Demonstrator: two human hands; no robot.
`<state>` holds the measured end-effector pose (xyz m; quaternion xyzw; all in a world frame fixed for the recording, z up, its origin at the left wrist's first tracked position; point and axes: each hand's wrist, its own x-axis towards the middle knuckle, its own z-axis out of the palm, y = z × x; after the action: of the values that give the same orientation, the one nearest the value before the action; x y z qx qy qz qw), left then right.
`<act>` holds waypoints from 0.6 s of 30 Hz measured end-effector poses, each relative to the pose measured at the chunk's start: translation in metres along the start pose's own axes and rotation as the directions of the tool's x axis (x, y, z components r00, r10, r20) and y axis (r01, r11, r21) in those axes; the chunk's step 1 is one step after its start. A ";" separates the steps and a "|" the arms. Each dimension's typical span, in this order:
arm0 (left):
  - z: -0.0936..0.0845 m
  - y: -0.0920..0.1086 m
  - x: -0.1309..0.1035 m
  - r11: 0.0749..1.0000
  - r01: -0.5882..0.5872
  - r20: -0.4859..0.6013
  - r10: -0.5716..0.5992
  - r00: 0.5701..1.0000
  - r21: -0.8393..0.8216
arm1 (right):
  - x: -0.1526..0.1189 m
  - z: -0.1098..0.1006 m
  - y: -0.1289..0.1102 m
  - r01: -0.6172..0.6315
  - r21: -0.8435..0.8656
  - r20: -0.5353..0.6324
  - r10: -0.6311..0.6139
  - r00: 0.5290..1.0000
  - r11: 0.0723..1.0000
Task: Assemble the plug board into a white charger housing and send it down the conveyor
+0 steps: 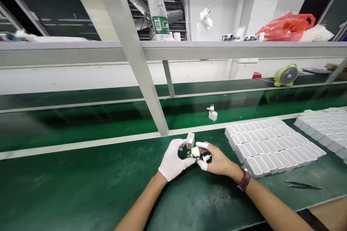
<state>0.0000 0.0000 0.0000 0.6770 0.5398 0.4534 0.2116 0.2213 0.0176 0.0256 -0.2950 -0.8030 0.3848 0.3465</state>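
Observation:
My left hand (173,160), in a white glove, curls around a small circuit board (191,154) with a yellow-and-white component. Its thumb presses at the board's lower edge, and its forefinger reaches toward a white open casing (190,140) just behind. My right hand (217,160) wears white finger covers and a brown wristwatch. Its thumb and fingers close around the other end, by a white plug piece (206,157) with pins. Part of the board is hidden by the fingers, and whether the forefinger touches the casing I cannot tell.
White rectangular casings (268,144) stand in rows at right, with another block (325,130) beyond. Black tweezers (302,185) lie near the front edge. A plug charger (213,113) sits on the green conveyor belt (189,110). A slanted metal post (141,57) rises ahead.

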 end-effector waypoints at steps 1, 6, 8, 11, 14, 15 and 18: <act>0.001 -0.005 0.002 1.000 0.000 -0.025 0.000 1.000 -0.007 | -0.002 0.000 0.002 0.000 -0.010 0.013 0.000 1.000 1.000; 0.012 -0.029 0.015 0.993 0.102 0.003 -0.102 0.995 -0.064 | -0.012 -0.003 0.010 0.014 -0.110 0.106 -0.002 0.994 0.994; 0.018 -0.037 0.024 0.983 0.168 0.080 -0.162 0.984 -0.078 | -0.016 -0.004 0.013 0.026 -0.148 0.137 -0.005 0.991 0.989; 0.023 -0.039 0.039 0.974 0.226 0.195 -0.215 0.957 -0.035 | -0.020 -0.005 0.016 0.035 -0.192 0.144 -0.007 0.990 0.981; 0.024 -0.032 0.052 0.968 0.245 0.264 -0.252 0.931 0.061 | -0.020 -0.006 0.018 0.039 -0.249 0.138 -0.005 0.990 0.968; 0.024 -0.028 0.054 0.967 0.239 0.275 -0.254 0.927 0.088 | -0.020 -0.006 0.019 0.045 -0.262 0.134 -0.010 0.991 0.964; 0.025 -0.020 0.055 0.968 0.220 0.241 -0.243 0.940 0.118 | -0.020 -0.007 0.022 0.071 -0.271 0.116 -0.041 0.992 0.960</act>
<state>0.0102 0.0622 -0.0069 0.6698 0.6038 0.3106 0.3004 0.2428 0.0173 0.0036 -0.2960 -0.8743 0.2754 0.2686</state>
